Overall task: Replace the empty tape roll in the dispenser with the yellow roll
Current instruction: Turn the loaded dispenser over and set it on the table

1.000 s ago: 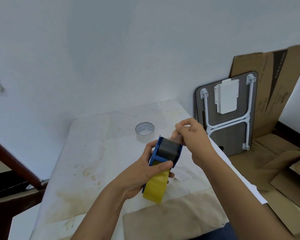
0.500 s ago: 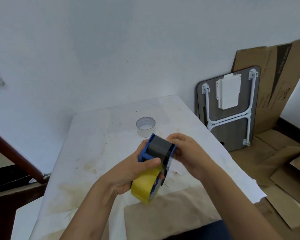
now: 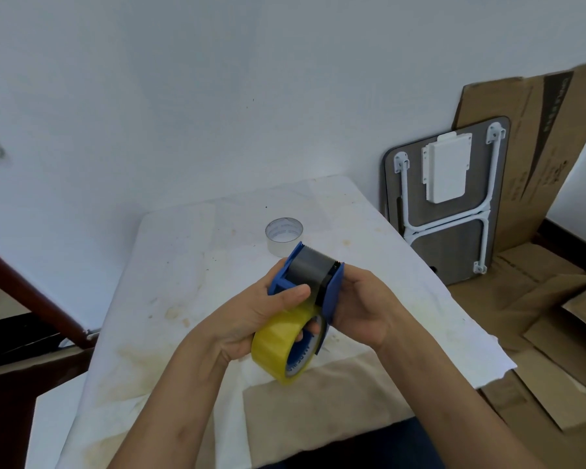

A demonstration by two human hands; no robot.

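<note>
- my left hand (image 3: 251, 316) clasps the blue dispenser (image 3: 313, 282) above the table (image 3: 183, 265), thumb pressed on top.
- my right hand (image 3: 362, 309) clamps its other side.
- the yellow roll (image 3: 278, 343) sits in the dispenser's lower end.
- the empty roll (image 3: 284, 235) stands behind.

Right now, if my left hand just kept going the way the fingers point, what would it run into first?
The left hand already wraps the blue dispenser, beside the yellow roll; beyond those, probably the right hand.
</note>
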